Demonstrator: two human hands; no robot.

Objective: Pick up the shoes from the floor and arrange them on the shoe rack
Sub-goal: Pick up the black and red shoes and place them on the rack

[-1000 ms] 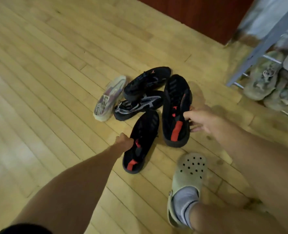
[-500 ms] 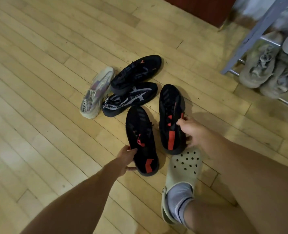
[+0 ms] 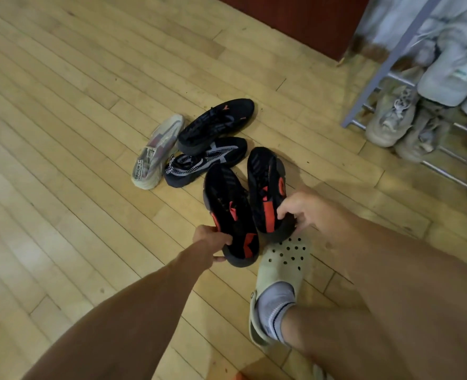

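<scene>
Head view, one only. Shoes on the wooden floor, five in a loose cluster; shoe rack well apart, at upper right.

Item 1: black shoe with red patches, left of pair. Left hand has its grip clamped on the heel end, fingers curled under the sole edge, likely so the shoe lifts by its stiffest part.

Item 2: matching black-and-red shoe, just beside item 1. Right hand has its grip closed on the heel and collar. Both toes point away from the person; holding the pair together suggests one trip to the rack.

Items 3–5, untouched: black shoe with grey stripes, plain black shoe resting partly over it, pale beige shoe at the cluster's left.

Rack: beige sneakers on the lower rails, pale shoes above.

Also present: the person's own foot in a holed clog, touching neither held shoe that I can tell.
</scene>
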